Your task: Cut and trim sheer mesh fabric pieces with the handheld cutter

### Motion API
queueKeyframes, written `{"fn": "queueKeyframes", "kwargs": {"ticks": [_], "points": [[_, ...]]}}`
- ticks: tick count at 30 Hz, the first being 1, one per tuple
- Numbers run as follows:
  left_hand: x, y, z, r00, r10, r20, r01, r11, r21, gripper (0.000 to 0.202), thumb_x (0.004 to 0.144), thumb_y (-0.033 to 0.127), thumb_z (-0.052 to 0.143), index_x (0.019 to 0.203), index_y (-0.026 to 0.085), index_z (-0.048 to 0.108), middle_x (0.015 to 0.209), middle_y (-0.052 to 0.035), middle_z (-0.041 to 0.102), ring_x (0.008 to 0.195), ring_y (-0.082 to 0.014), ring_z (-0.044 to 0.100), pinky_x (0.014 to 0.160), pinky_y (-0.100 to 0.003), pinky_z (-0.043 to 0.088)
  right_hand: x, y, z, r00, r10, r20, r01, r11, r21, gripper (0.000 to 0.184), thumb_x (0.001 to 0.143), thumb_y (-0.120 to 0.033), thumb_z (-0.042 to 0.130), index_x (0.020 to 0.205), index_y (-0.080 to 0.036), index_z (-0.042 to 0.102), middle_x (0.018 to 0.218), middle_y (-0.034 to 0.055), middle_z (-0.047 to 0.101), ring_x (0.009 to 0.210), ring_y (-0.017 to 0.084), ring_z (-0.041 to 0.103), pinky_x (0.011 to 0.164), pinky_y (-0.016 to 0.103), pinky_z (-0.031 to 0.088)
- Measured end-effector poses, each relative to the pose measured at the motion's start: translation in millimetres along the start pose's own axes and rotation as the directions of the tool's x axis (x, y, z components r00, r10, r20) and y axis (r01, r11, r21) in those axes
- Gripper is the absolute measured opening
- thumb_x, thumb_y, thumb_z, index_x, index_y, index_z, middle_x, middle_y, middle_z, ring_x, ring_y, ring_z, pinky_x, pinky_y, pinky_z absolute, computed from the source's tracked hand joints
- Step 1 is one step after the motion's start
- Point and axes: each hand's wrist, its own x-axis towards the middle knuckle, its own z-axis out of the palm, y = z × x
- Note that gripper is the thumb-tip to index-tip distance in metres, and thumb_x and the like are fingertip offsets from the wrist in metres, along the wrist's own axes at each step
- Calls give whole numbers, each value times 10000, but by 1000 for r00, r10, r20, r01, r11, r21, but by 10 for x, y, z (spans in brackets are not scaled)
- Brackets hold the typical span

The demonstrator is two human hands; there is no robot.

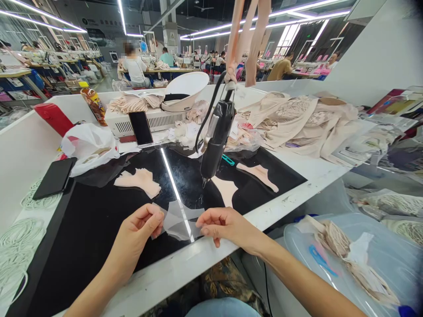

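Observation:
Between my hands, near the table's front edge, is a sheer, whitish mesh piece (pixel 176 215). My left hand (pixel 143 229) pinches its left side between thumb and fingertips. On the other side my right hand (pixel 226 226) has thumb and fingers closed at the mesh's right edge. Just beyond, a black handheld tool (pixel 216 141) hangs tip down from a cord and fabric strips. Under its tip lies a pale peach fabric piece (pixel 226 190). A stack of peach cut pieces (pixel 139 181) rests to the left, and another peach piece (pixel 259 175) to the right.
Black sheeting (pixel 99 229) covers the tabletop. Along the left are a black phone (pixel 54 178), pale cord coils (pixel 20 237) and a plastic bag (pixel 89 145). Behind stand a white box (pixel 122 125) and a second phone (pixel 141 127). Beige fabric (pixel 297 119) is heaped at the right.

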Motion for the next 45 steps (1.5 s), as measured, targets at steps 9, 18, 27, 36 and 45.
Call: {"fn": "queueKeyframes", "kwargs": {"ticks": [9, 18, 27, 36, 45], "points": [[14, 21, 64, 1000, -5, -11, 4, 997, -77, 304, 868, 378, 675, 696, 172, 532, 597, 46, 479, 552, -73, 401, 544, -216, 316, -69, -18, -45, 999, 2, -34, -4, 997, -77, 320, 805, -492, 736, 778, -180, 671, 668, -56, 533, 536, 44, 510, 560, 209, 386], [34, 5, 48, 994, -107, 26, 110, 968, -227, 420, 837, 479, 741, 688, 168, 501, 572, 59, 445, 489, -41, 366, 465, -180, 261, -72, 34, -43, 996, 86, -38, -84, 996, 44, 454, 763, -561, 760, 655, -180, 539, 583, -66, 424, 484, 44, 369, 498, 230, 279], [59, 1, 54, 982, -189, 16, 182, 917, -355, 472, 775, 507, 807, 689, 158, 501, 660, 44, 435, 534, -37, 389, 425, -144, 281, -42, 104, 53, 989, 117, 94, -138, 952, 272, 483, 728, -575, 789, 676, -180, 516, 591, -69, 385, 486, 30, 273, 454, 221, 222], [65, 68, -11, 990, -141, 11, 140, 972, -188, 356, 778, 470, 799, 782, 150, 644, 697, 11, 533, 580, -62, 455, 442, -147, 364, -57, 9, -43, 991, 3, -136, -1, 1000, 18, 389, 733, -548, 783, 768, -187, 642, 644, -45, 472, 506, 51, 393, 484, 229, 300], [66, 21, -9, 993, -117, -30, 112, 986, -124, 286, 756, 395, 801, 869, 170, 665, 683, 19, 560, 625, -92, 513, 446, -155, 403, -27, 45, -40, 939, -142, -314, 111, 987, -114, 342, 769, -529, 747, 790, -208, 633, 599, -51, 477, 518, 81, 463, 545, 246, 368]]}}
